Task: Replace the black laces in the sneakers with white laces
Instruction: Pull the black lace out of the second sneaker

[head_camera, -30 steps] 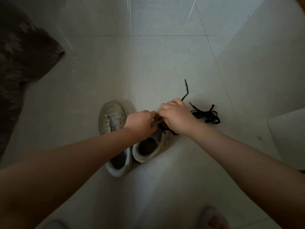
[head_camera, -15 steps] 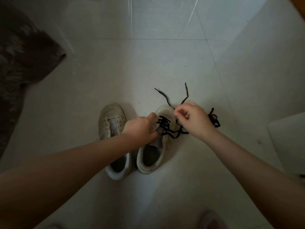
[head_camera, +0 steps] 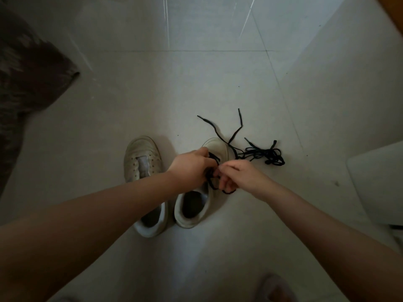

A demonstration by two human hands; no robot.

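A: Surface?
B: Pale tiled floor (head_camera: 196, 83), dim light. Dark patterned fabric (head_camera: 26, 88) lay at far left, a pale flat object (head_camera: 379, 182) at the right edge, and a slipper toe (head_camera: 277, 288) at the near edge.

A: Sneakers?
B: Two white ones, side by side, centre of scene, toes pointing far. Left sneaker (head_camera: 141, 162) had bare eyelets, its near half under the left forearm. Right sneaker (head_camera: 196, 205) was just beside it, heels nearly touching, with a black lace (head_camera: 212, 158) partly threaded through the upper.

A: Loose laces?
B: The second black lace (head_camera: 268, 154) sat bundled on the floor, just right of the right sneaker's toe. Two ends of the threaded lace trailed out far past the toe.

A: Hands?
B: Both over the right sneaker's lacing, close together. Left hand (head_camera: 189, 168) had fingers curled down onto the shoe at the lace rows; couldn't tell exactly what it pinched. Right hand (head_camera: 237, 177) was curled, pinching a loop of the threaded lace that hung off the shoe's right side.

A: White laces?
B: Couldn't see any.
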